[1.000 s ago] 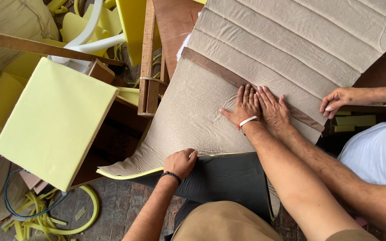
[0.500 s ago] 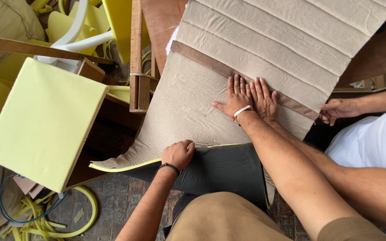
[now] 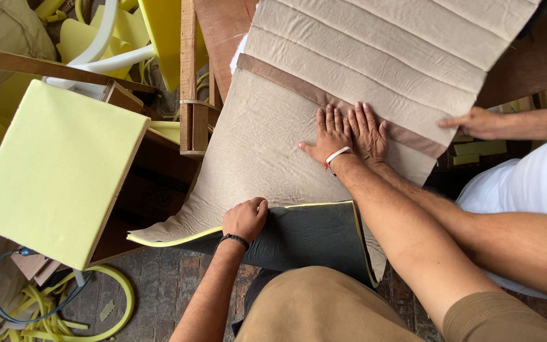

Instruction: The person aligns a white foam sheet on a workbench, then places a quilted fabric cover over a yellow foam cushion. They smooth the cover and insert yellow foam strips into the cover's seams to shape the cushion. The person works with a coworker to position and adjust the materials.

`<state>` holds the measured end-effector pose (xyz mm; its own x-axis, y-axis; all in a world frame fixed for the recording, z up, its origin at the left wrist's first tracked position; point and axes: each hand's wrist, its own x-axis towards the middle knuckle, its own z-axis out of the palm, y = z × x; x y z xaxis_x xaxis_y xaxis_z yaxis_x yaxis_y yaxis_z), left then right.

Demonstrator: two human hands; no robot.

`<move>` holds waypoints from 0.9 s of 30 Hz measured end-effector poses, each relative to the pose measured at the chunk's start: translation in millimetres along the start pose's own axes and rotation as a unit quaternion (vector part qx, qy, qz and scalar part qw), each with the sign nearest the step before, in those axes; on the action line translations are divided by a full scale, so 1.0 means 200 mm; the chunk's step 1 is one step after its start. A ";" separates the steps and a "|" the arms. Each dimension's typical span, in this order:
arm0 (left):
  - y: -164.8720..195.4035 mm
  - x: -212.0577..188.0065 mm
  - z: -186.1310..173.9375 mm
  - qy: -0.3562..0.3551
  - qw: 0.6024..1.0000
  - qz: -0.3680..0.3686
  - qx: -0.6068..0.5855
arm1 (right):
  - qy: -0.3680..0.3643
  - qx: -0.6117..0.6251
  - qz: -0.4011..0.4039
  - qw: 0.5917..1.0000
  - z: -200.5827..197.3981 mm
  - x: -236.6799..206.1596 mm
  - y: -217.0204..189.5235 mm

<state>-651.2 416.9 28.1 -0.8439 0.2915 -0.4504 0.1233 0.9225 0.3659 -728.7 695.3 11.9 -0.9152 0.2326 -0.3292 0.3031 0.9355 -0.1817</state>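
Your left hand [image 3: 246, 218] still grips the upholstery cover's [image 3: 267, 145] near edge; your right hand [image 3: 332, 134] stays flat, released.

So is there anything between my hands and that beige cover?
Nothing visible. Your left hand already grips the folded edge of the beige cover, and your right hand lies flat on it beside another person's hand.

Soft even daylight; sharp focus; faint shadows.

No packages, labels, signs or screens anywhere from where I stand, at any clock position.
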 end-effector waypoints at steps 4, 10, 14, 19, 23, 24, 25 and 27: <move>0.00 -0.01 0.02 0.014 1.000 0.012 -0.004 | 0.001 0.008 -0.003 1.000 0.05 -0.09 0.01; -0.01 -0.03 0.03 0.007 1.000 0.019 0.001 | -0.041 -0.049 -0.002 0.998 0.13 -0.24 0.01; -0.02 -0.04 0.03 0.005 1.000 0.019 -0.005 | -0.061 -0.036 0.013 0.997 0.17 -0.29 0.02; -0.04 -0.06 0.03 0.006 1.000 0.021 -0.003 | -0.050 -0.009 0.017 0.999 0.24 -0.32 0.02; -0.05 -0.08 0.03 0.005 1.000 0.024 -0.007 | -0.042 -0.011 0.015 0.999 0.26 -0.33 0.02; -0.06 -0.08 0.04 0.006 1.000 0.025 -0.009 | -0.043 -0.011 0.012 0.999 0.26 -0.33 0.03; -0.06 -0.09 0.04 0.008 1.000 0.027 -0.012 | -0.046 -0.016 0.014 0.999 0.26 -0.33 0.02; -0.06 -0.09 0.04 0.003 1.000 0.022 -0.010 | -0.053 -0.028 0.016 0.998 0.26 -0.32 0.02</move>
<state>-634.2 402.4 25.0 -0.8406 0.3308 -0.4290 0.1501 0.9031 0.4022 -654.2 670.6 -15.6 -0.8716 0.2353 -0.4299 0.3131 0.9423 -0.1189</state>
